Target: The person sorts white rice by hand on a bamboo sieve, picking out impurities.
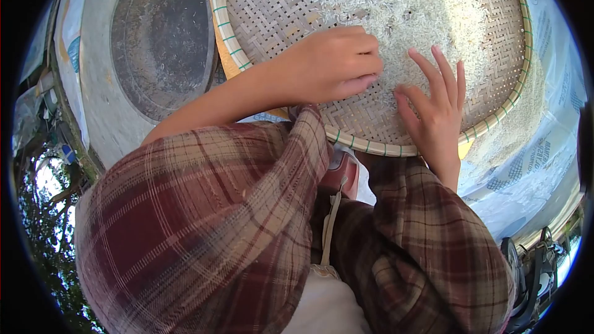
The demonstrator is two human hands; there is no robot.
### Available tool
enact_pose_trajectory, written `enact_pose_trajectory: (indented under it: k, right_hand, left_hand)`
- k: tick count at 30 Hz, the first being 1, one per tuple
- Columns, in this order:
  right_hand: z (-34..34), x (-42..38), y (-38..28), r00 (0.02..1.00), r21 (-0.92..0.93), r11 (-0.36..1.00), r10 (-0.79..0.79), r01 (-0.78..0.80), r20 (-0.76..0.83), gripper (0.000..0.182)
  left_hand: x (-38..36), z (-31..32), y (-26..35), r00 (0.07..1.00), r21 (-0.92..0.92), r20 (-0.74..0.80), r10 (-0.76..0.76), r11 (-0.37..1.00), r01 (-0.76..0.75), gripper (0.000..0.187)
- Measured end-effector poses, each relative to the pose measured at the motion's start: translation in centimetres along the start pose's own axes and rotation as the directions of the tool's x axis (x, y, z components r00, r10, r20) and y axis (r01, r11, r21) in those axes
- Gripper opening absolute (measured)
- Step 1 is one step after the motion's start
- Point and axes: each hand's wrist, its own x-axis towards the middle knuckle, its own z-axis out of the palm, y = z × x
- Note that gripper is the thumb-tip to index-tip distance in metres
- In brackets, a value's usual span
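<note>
A round woven bamboo tray point(266, 18) with a rim bound in green lies before me, and loose white rice grains point(402, 12) spread over its upper and middle part. My left hand point(340, 65) is curled into a loose fist above the tray, left of the grains. Whatever its fingers may hold is hidden. Over the tray's lower right side, my right hand point(436, 108) brings thumb and forefinger together while the other fingers stretch out. Anything in that pinch is too small to name.
Left of the tray stands a dark, worn oval basin point(167, 43) on a grey surface. Printed plastic sheeting point(526, 173) with pale grains on it lies to the right. A dark vehicle part point(535, 278) shows at lower right, and tree foliage at lower left.
</note>
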Motion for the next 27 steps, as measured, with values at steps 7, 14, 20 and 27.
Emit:
enact_pose_trajectory:
  k: [7, 14, 20, 27]
  right_hand:
    - [0.3, -0.1, 0.1, 1.000, 0.004, 1.000, -0.025, 0.025, -0.002, 0.011]
    - [0.4, -0.1, 0.0, 0.999, -0.035, 0.998, -0.053, 0.053, 0.003, 0.009]
    - [0.7, -0.2, -0.1, 0.998, -0.064, 0.996, -0.069, 0.068, -0.003, 0.009]
    - [0.5, 0.0, 0.0, 0.997, 0.020, 1.000, -0.022, 0.024, -0.077, 0.012]
  left_hand:
    - [-0.3, 0.5, 0.5, 0.990, 0.155, 0.129, 0.064, 0.984, -0.084, 0.010]
    - [0.3, 0.6, 1.0, 0.947, 0.438, 0.235, 0.221, 0.845, -0.306, 0.011]
    - [0.5, 1.0, 1.1, 0.928, 0.436, 0.253, 0.272, 0.825, -0.360, 0.009]
    - [-0.5, -0.9, 1.5, 0.868, -0.724, 0.229, -0.442, 0.518, 0.455, 0.006]
